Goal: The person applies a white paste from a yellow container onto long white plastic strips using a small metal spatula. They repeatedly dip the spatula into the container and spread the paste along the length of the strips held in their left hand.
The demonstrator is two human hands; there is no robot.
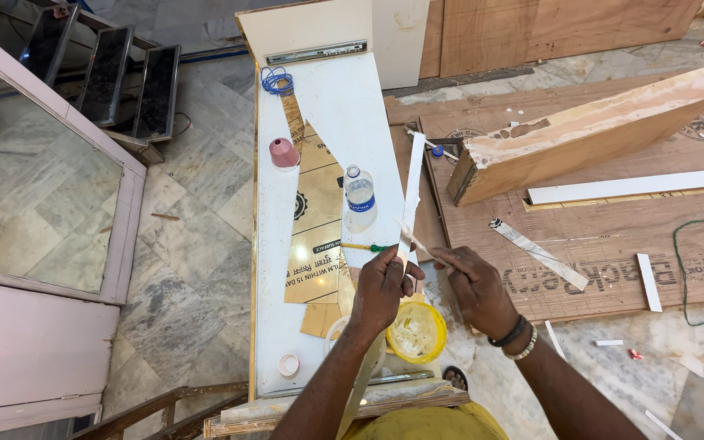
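1. While we look down from the head camera, our left hand [382, 287] pinches a long white laminate strip [411, 200] that runs up and away over the white board [332, 106].
2. Our right hand [476, 287] is closed around a thin stick [414, 239] whose tip touches the strip.
3. We see a yellow tub of glue [416, 332] just below our hands, a plastic water bottle [359, 196] standing on the board, and a pink cone [283, 152] farther left.
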